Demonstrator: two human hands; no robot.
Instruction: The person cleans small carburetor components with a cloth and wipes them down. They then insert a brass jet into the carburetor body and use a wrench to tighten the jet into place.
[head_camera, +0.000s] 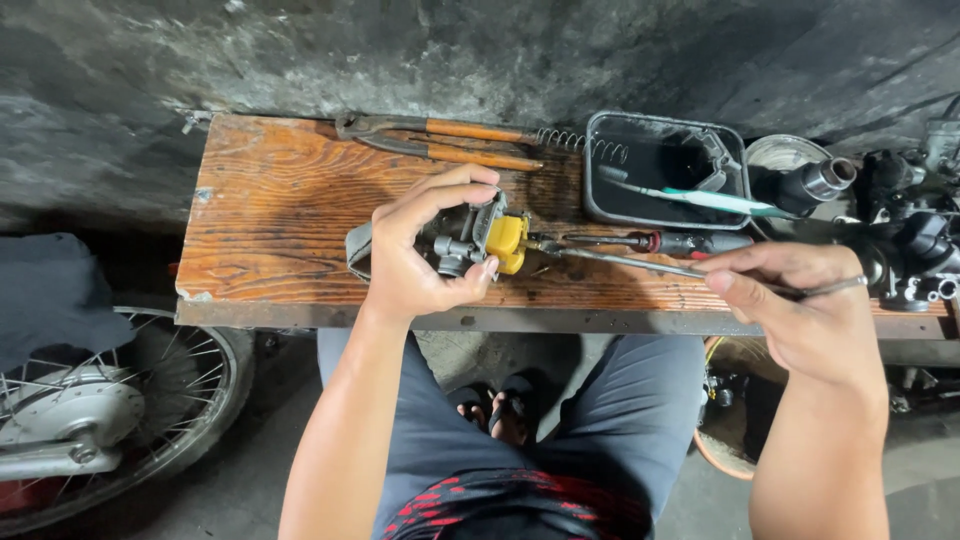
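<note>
My left hand grips a small grey metal carburetor with a yellow float part, held just above the wooden bench. My right hand pinches a long thin metal rod by its near end. The rod's tip reaches the yellow part of the carburetor. A grey strap or rag hangs behind my left palm.
Orange-handled pliers and a coil spring lie at the bench's far edge. A black tray holds a teal toothbrush. A red-and-black screwdriver lies beside it. Engine parts crowd the right end. A spoked wheel stands lower left.
</note>
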